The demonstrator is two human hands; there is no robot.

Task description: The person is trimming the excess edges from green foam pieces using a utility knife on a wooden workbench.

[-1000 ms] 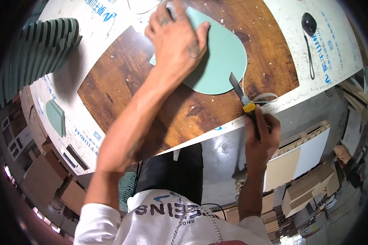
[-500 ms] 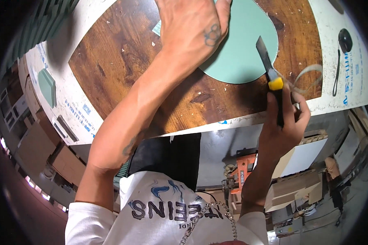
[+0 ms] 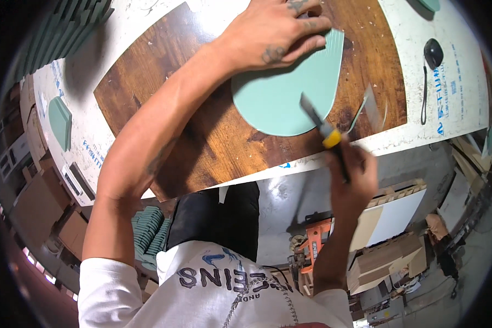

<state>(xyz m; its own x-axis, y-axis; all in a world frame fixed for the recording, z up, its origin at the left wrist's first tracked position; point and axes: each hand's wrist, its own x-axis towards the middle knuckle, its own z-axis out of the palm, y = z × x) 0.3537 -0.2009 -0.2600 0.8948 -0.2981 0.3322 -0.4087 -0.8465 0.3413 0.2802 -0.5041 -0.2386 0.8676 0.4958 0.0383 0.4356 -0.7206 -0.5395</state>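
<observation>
A pale green rounded panel (image 3: 279,104) lies on the dark wood board. My left hand (image 3: 281,33) is closed over the panel's far part, with bent fingers and thumb pressed near its ribbed right end; its grip on the far edge is partly hidden. In my right hand (image 3: 355,177) is a utility knife (image 3: 336,146) with a black handle and a yellow collar. Its bare blade points up and left, over the panel's near right edge. A thin pale strip (image 3: 370,112), blurred, hangs just right of the blade.
The wood board (image 3: 147,82) rests on a white table (image 3: 459,109). Green pieces stand stacked (image 3: 65,33) at far left, and another small stack (image 3: 60,123) sits below them. A black mouse-shaped object (image 3: 433,53) with a cord lies at right. Below stand an orange machine (image 3: 316,240) and cartons (image 3: 388,262).
The panel has turned and shifted left and nearer under my left hand, bringing its ribbed end to the right. My right hand has moved left and down with the knife. The whole view has shifted slightly.
</observation>
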